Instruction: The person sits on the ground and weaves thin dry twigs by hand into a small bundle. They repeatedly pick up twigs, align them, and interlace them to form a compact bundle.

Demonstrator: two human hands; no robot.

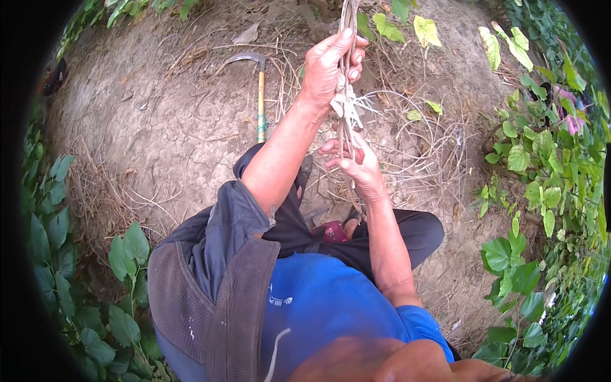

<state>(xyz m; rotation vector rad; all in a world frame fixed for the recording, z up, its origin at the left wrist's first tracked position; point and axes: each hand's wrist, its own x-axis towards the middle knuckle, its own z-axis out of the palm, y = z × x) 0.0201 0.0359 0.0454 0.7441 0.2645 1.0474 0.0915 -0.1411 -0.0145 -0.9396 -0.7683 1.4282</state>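
Observation:
My left hand [329, 64] grips a bundle of thin brown woody stems [350, 19] near the top of the view. Just below that hand, a pale strip of plastic or cloth [344, 102] with frayed ends is wrapped around the stems. Lower down, my right hand [360, 164] is at the same bundle, its thumb and fingers curled around the stems and the tail of the strip. The lower ends of the stems hang towards my folded legs [405, 234]. How firmly the right fingers press cannot be seen.
A sickle [261, 90] with a curved blade and wooden handle lies on the cracked soil [181, 110] to the left. Pale cut strips or stems [429, 153] lie loosely at the right. Leafy plants [530, 191] border both sides, and yellowing leaves [426, 31] hang ahead.

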